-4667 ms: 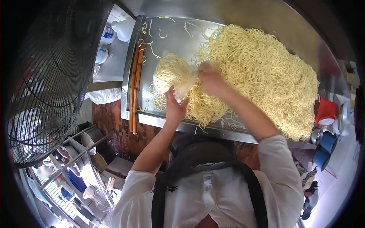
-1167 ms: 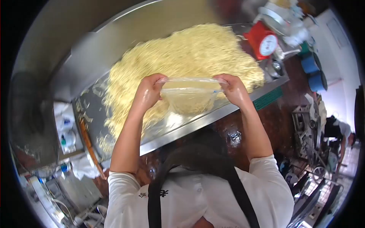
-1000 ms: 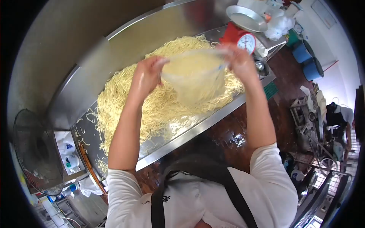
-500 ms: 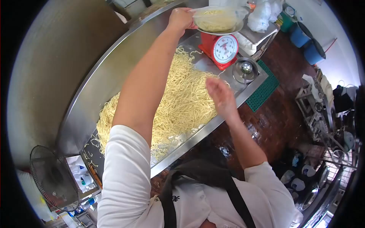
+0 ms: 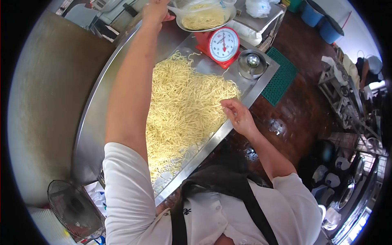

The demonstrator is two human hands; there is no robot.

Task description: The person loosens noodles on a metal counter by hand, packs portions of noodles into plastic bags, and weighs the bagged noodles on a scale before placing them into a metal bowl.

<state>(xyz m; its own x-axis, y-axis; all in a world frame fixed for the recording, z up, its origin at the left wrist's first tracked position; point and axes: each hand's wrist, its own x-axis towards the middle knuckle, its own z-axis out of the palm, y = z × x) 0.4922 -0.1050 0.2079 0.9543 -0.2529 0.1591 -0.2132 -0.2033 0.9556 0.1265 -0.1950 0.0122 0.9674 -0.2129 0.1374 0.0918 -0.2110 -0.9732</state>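
Observation:
My left hand [image 5: 156, 15] is at the top, its fingers closed on the edge of a clear plastic bag [image 5: 181, 12]. The bag holds noodles [image 5: 204, 19] and rests on the round metal pan [image 5: 233, 14] of a red dial scale [image 5: 203, 40]. Above the right edge of a large heap of yellow noodles [image 5: 183, 102], my right hand [image 5: 241, 117] has bent fingers, with thumb and forefinger slightly apart. No noodles show clearly in it. The heap lies spread over a steel worktable [image 5: 196, 157] with a raised rim.
A metal bowl [image 5: 246, 72] with a shiny ladle [image 5: 252, 60] stands right of the scale. A green mat [image 5: 281, 77] lies on the wet floor beyond the table edge. Blue bins [image 5: 330, 32] stand at upper right. A wire-guarded round fan [image 5: 73, 210] is at lower left.
My right hand has come down to the noodle heap's edge, and its fingers have bent. The view has shifted, so the scale and bag appear further up and left. My left hand stays at the bag.

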